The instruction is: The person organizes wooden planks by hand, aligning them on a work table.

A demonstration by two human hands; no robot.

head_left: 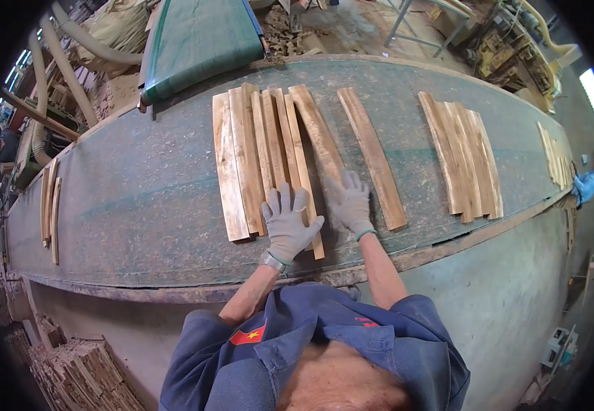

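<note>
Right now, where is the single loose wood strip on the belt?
In the head view, the single strip lies right of the right hand, between the centre bundle and right bundle.

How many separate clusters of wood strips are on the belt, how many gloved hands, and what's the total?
Clusters of wood strips: 5 (far left, under the hands, single strip, right, far right)
Gloved hands: 2 (left hand, right hand)
Total: 7
</note>
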